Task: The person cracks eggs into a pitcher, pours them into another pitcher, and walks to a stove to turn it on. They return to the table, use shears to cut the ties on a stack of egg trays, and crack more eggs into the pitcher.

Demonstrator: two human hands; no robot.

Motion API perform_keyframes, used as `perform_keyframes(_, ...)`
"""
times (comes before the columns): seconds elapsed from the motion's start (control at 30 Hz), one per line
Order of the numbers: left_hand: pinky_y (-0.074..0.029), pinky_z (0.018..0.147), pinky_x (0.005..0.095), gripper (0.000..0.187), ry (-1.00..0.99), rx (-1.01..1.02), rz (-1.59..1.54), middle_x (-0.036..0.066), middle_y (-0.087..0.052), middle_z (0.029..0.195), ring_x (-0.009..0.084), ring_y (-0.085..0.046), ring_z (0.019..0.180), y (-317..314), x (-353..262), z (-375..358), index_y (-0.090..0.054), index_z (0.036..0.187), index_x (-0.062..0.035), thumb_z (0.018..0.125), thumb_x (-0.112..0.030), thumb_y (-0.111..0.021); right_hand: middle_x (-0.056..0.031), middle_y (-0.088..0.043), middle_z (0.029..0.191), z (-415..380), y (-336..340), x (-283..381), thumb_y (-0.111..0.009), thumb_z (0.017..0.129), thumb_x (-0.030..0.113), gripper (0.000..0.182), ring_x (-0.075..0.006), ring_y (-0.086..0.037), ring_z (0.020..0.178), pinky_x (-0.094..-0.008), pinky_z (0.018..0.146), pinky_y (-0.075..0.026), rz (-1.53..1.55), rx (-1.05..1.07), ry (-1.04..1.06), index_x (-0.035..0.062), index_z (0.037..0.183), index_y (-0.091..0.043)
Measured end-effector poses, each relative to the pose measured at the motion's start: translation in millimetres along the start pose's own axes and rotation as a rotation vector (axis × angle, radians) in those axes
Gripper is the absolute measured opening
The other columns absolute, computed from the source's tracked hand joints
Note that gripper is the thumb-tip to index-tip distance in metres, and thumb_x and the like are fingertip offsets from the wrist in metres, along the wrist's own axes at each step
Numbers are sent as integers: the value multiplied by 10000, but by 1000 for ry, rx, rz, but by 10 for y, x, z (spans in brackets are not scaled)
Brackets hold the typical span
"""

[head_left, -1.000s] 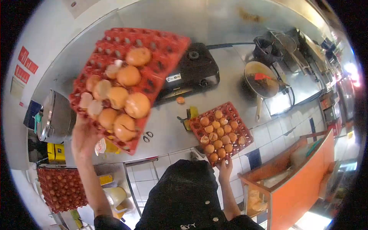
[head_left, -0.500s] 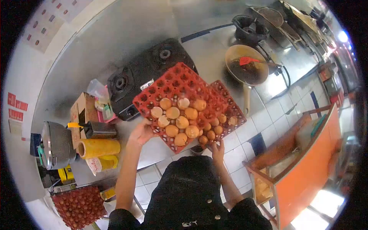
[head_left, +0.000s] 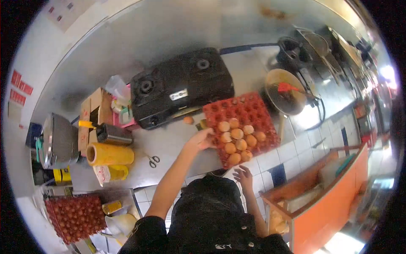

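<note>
A red egg tray [head_left: 258, 112] lies at the right part of the steel counter, with several brown eggshells [head_left: 237, 133] in its near cells, some of them broken open. My left hand [head_left: 205, 139] grips the tray's left edge, its fingertips partly hidden by the rim. Just off the tray's front edge, my right hand [head_left: 244, 178] is held up with fingers spread and nothing in it. One brown egg or shell [head_left: 188, 120] rests on the counter behind my left hand. Whether a second tray sits beneath cannot be made out.
A black two-burner stove [head_left: 182, 84] stands behind. A frying pan [head_left: 287, 91] with a red spatula is at the back right. Scissors [head_left: 153, 161] and a yellow roll [head_left: 110, 154] lie left. A full egg tray [head_left: 76, 218] stands lower left, an orange-sided cabinet [head_left: 330, 203] right.
The tray of shells has moved right, over where the second tray showed. My right hand has let go of the edge and opened. The scissors and loose egg have come into sight.
</note>
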State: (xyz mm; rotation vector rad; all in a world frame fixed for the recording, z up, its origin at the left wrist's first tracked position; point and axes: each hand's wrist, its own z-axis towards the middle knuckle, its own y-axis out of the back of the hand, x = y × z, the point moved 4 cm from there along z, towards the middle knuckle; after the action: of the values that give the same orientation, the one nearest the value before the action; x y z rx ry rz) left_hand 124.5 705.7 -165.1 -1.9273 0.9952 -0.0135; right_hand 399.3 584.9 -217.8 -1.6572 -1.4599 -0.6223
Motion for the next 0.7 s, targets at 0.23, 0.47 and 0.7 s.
perform_keyframes(0.23, -389, 975, 647, 418, 11, -90, -47, 78, -589, 1203, 280, -562, 1117, 152, 115, 389, -502, 1253, -142, 840, -83, -523, -146, -663, 1094, -217, 288, -230, -587, 975, 244, 335, -215, -666, 926, -312, 754, -563, -239, 44, -88, 41, 1241, -568)
perform_keyframes(0.47, -430, 971, 529, 464, -232, -178, 47, 95, -546, 1267, 274, -531, 1168, -85, 135, 411, -457, 1306, -122, 851, -127, -552, -142, -647, 1149, -269, 113, 72, -574, 980, 285, 374, -250, -665, 975, -347, 810, -548, -111, 80, -129, 49, 1269, -552)
perform_keyframes(0.7, -397, 1033, 383, 602, -463, -439, 530, 178, -543, 1309, 303, -522, 1208, -256, 93, 193, -431, 1364, -2, 813, -181, -595, -138, -621, 1207, -209, 133, 321, -547, 992, 335, 431, -262, -645, 1044, -385, 884, -522, -173, 73, -72, 38, 1303, -520)
